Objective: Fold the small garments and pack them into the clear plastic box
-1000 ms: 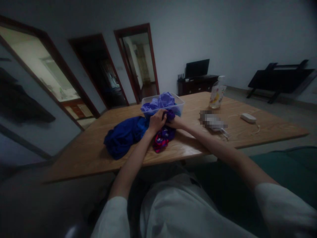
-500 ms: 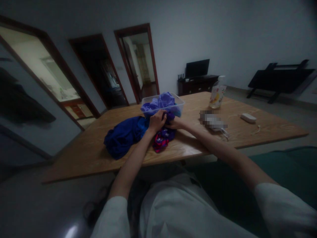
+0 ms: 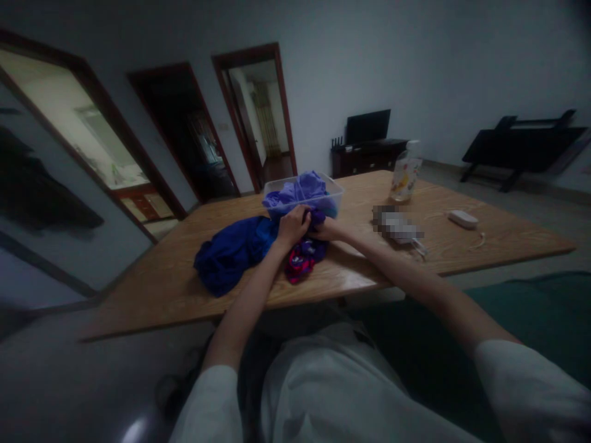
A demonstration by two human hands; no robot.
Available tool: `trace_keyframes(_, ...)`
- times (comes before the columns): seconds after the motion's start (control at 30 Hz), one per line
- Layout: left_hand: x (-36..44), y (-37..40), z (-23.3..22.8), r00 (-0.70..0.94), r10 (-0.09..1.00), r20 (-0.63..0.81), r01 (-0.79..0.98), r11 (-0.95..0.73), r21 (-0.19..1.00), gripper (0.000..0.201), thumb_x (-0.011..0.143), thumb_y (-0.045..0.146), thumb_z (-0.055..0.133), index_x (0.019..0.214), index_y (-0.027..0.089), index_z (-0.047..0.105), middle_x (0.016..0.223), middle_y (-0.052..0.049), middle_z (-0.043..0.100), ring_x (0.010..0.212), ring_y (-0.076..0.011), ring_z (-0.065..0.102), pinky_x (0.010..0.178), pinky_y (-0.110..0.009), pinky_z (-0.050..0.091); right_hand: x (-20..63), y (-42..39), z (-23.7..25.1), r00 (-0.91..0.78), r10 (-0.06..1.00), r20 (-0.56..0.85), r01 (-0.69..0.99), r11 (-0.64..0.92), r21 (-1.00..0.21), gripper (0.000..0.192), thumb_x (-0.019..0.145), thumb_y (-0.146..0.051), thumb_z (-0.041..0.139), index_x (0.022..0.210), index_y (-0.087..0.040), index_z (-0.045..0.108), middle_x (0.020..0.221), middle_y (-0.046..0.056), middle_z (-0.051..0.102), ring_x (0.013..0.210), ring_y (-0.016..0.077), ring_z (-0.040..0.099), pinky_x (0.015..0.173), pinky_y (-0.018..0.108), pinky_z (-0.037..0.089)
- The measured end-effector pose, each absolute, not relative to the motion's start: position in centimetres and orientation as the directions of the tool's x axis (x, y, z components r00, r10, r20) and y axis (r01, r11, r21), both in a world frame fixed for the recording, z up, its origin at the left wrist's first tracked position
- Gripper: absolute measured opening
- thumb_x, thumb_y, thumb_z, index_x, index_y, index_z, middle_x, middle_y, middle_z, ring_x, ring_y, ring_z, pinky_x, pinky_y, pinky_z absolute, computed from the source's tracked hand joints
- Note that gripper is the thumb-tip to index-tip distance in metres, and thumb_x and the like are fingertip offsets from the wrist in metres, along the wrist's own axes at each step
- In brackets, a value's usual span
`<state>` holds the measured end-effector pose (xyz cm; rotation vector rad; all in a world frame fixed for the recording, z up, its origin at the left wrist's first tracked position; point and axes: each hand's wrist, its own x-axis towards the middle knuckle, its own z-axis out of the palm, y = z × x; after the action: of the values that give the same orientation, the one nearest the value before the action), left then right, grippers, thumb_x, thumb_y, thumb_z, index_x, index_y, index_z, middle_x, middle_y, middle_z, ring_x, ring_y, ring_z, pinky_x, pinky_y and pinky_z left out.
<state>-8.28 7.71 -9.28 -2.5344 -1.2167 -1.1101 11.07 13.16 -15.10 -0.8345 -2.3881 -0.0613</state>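
Observation:
My left hand and my right hand meet over a bunched purple cloth, fingers closed on it from both sides. Its red-and-purple patterned part hangs down onto the wooden table; whether this is one piece with the purple cloth I cannot tell. Left of my hands lies a crumpled dark blue cloth, with a brighter blue portion beside my left wrist. Just behind my hands stands a clear plastic box heaped with lavender cloth.
On the table's right side stand a pump bottle, a blurred-out object with a strap, and a small white oblong case with a cord. The table's front edge runs close before my body. A green seat is at right.

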Motion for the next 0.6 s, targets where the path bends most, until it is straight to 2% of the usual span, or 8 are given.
trace_keyframes(0.17, -8.19, 7.49, -9.2, 0.409, 0.635, 0.655, 0.72, -0.666, 0.196, 0.024, 0.109, 0.029, 0.049, 0.126, 0.024, 0.065, 0.125, -0.006, 0.074, 0.116, -0.0228, 0.071, 0.096, -0.031, 0.056, 10.94, 13.62, -15.45, -0.612, 0.573, 0.545, 0.601, 0.785, -0.151, 0.031, 0.087, -0.028, 0.07, 0.114, -0.012, 0.075, 0.115, 0.018, 0.079, 0.105, 0.0292, 0.074, 0.097, 0.04, 0.06)
trace_keyframes(0.33, -8.01, 7.17, -9.13, 0.407, 0.656, 0.635, 0.737, -0.647, 0.196, 0.025, 0.11, 0.029, 0.048, 0.127, 0.024, 0.065, 0.125, -0.007, 0.073, 0.116, -0.0228, 0.071, 0.097, -0.032, 0.056, 10.81, 13.58, -15.44, -0.614, 0.548, 0.568, 0.59, 0.797, -0.131, 0.031, 0.088, -0.029, 0.068, 0.113, -0.012, 0.075, 0.117, 0.018, 0.078, 0.106, 0.0288, 0.074, 0.098, 0.039, 0.06)
trace_keyframes(0.47, -7.88, 7.14, -9.21, 0.408, 0.649, 0.643, 0.734, -0.652, 0.193, 0.024, 0.11, 0.029, 0.048, 0.126, 0.023, 0.065, 0.125, -0.008, 0.073, 0.117, -0.0231, 0.071, 0.099, -0.033, 0.056, 10.75, 13.47, -15.29, -0.624, 0.516, 0.587, 0.58, 0.809, -0.095, 0.026, 0.089, -0.029, 0.067, 0.107, -0.013, 0.076, 0.114, 0.018, 0.079, 0.104, 0.029, 0.074, 0.098, 0.04, 0.06)
trace_keyframes(0.6, -7.77, 7.1, -9.19, 0.404, 0.655, 0.639, 0.743, -0.642, 0.19, 0.025, 0.11, 0.029, 0.047, 0.127, 0.024, 0.064, 0.126, -0.008, 0.073, 0.117, -0.023, 0.07, 0.099, -0.032, 0.056, 10.68, 13.69, -15.42, -0.635, 0.532, 0.56, 0.6, 0.796, -0.074, 0.025, 0.088, -0.029, 0.067, 0.104, -0.012, 0.077, 0.115, 0.02, 0.079, 0.107, 0.0306, 0.074, 0.1, 0.041, 0.059)
